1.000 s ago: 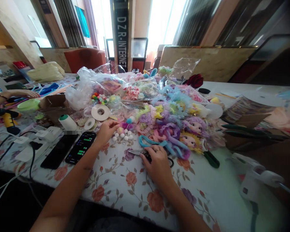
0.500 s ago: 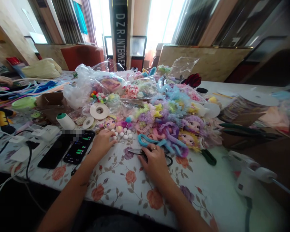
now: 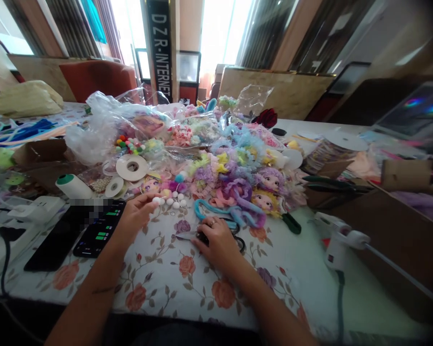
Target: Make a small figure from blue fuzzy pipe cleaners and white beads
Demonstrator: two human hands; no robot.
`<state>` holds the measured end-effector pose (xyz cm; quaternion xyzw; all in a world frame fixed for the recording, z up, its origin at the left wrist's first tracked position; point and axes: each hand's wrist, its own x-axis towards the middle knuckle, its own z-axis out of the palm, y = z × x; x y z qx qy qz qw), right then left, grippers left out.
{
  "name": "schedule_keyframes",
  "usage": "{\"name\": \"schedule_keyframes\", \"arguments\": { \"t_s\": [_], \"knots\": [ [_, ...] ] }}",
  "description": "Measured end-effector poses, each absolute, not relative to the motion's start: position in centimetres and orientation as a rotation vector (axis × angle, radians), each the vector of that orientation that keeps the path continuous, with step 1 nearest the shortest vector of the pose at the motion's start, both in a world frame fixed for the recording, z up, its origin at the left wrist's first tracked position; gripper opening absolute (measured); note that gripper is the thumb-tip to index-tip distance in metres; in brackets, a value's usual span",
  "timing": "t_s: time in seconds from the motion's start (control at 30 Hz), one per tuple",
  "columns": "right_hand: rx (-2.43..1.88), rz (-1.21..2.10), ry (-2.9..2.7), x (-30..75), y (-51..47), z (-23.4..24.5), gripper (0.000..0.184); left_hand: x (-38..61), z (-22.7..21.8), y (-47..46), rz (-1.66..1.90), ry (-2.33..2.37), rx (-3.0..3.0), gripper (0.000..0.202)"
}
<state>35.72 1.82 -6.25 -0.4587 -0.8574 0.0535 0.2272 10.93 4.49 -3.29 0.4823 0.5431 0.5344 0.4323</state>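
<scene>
My left hand [image 3: 135, 214] reaches to a small group of white pom-poms [image 3: 175, 204] on the flowered tablecloth. Its thumb and forefinger close around the pom-pom at the left end. Under my right hand [image 3: 216, 238] is a pair of scissors [image 3: 185, 236], lying low over the cloth with the blades pointing left. The fingers curl over the handles, and one black loop shows at the right. Just beyond that hand lies a fuzzy blue strip [image 3: 205, 206]. Doll heads [image 3: 265, 199] rest to its right, and another doll face [image 3: 150, 185] sits behind the pom-poms.
Ribbon rolls [image 3: 132, 167], a thread cone [image 3: 72, 186] and plastic bags [image 3: 101, 120] crowd the back. Two phones [image 3: 99, 230] and a power strip [image 3: 39, 211] lie on the left. At right stand a white glue gun [image 3: 337, 240], green-handled pliers [image 3: 291, 223] and a cardboard box [image 3: 393, 250].
The view has turned right, so everything appears farther left. My right hand has drawn the scissors slightly nearer to me. My left hand has shifted a little leftward along the pom-poms.
</scene>
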Motion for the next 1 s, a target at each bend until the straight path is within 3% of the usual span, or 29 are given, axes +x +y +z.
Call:
{"name": "schedule_keyframes", "arguments": {
  "t_s": [0.2,0.3,0.6,1.0],
  "knots": [
    [-1.323,0.188,-2.146,36.8,2.9,-6.1,0.014,13.1,-3.4,4.0,1.229,0.794,0.638,0.020],
    [-1.480,0.084,-2.081,38.1,4.2,-6.6,0.016,14.1,-3.6,3.6,1.159,0.772,0.578,0.021],
    [-1.496,0.233,-2.121,39.7,5.5,-7.0,0.020,15.7,-4.6,3.0,0.979,0.767,0.640,0.027],
    [-1.243,0.671,-2.233,37.2,4.0,-6.5,0.019,15.3,-5.4,3.1,0.966,0.884,0.750,0.023]
  ]
}}
